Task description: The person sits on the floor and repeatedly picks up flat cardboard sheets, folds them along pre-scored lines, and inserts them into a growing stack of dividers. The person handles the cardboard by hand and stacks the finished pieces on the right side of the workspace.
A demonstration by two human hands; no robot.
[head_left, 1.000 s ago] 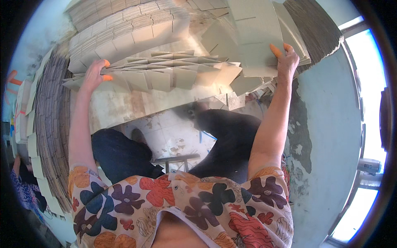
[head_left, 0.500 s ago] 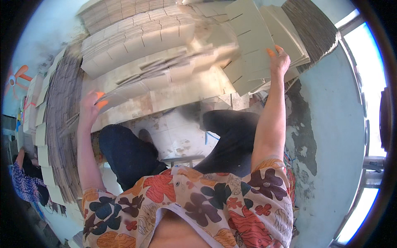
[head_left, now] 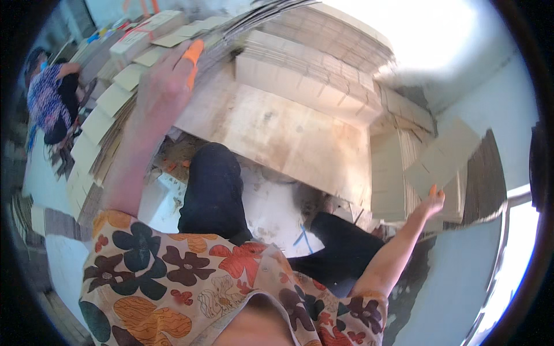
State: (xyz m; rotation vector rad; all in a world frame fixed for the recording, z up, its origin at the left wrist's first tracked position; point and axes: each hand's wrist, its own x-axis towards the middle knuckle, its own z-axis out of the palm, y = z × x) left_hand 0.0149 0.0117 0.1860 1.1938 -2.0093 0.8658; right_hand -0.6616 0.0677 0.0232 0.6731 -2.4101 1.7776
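Note:
My left hand (head_left: pixel 167 78), with orange covers on its fingers, is raised at the upper left. It grips a bundle of thin slotted cardboard strips (head_left: pixel 254 22), smeared by motion and stretching up and right from the fingers. Far over on the right, my right hand (head_left: pixel 430 205), also with orange on its fingertips, pinches the lower edge of a flat slotted cardboard sheet (head_left: pixel 444 154). That sheet is tilted in front of an upright stack of similar cardboard (head_left: pixel 389 170). Between my hands lies a stained wooden board (head_left: pixel 271 124).
Rows of slotted cardboard (head_left: pixel 306 83) line the board's far side. More cardboard stacks (head_left: pixel 112 101) run along the left, and a darker stack (head_left: pixel 486 173) stands at the right wall. A person (head_left: pixel 49 95) in a patterned top crouches at the far left. My knees are below the board.
My view has swung to the left. My left hand has lifted the cardboard strips off the board and up to the far left. My right hand still holds a sheet by the right stack.

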